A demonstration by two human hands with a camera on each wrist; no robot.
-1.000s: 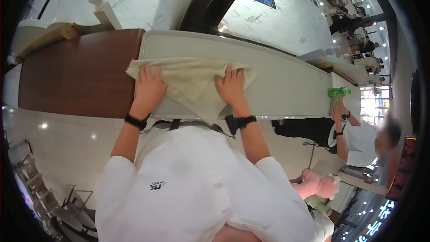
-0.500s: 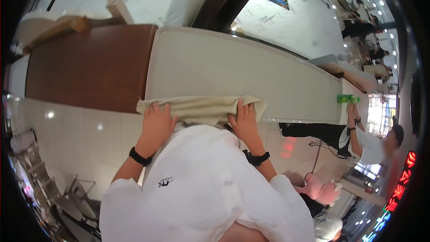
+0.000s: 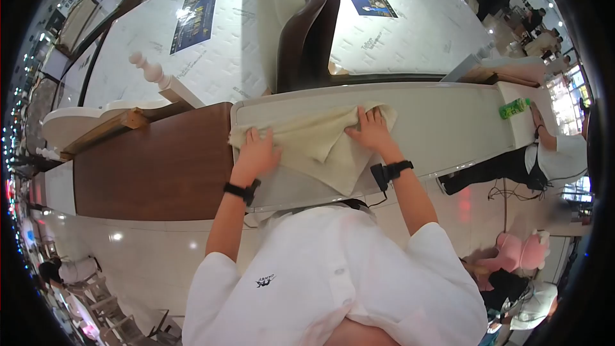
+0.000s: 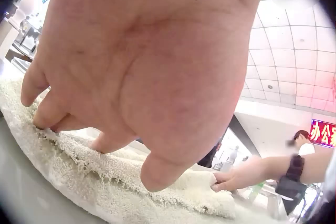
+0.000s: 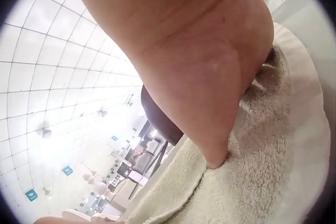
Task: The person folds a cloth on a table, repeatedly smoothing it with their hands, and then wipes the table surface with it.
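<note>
A cream towel [image 3: 320, 141] lies partly folded on the pale grey board [image 3: 442, 118], one corner hanging toward the person's body. My left hand [image 3: 257, 154] presses the towel's left end, near the brown wooden panel [image 3: 154, 163]. In the left wrist view, the fingers [image 4: 113, 139] are spread and their tips push into the terry cloth. On the towel's right end rests my right hand [image 3: 373, 131], fingers pointing away from the body. The right wrist view shows its thumb tip touching the cloth, with the other fingers mostly hidden behind the hand.
A green bottle [image 3: 514, 109] stands at the board's far right, beside another person's hand. Behind the board are mattresses [image 3: 410, 38] and a dark curved headboard [image 3: 301, 32]. A pink plush toy [image 3: 516, 251] is at lower right.
Both hands first drew the towel back to the board's near edge, bunching it. Now they have pushed it forward again, and it lies spread wider on the board.
</note>
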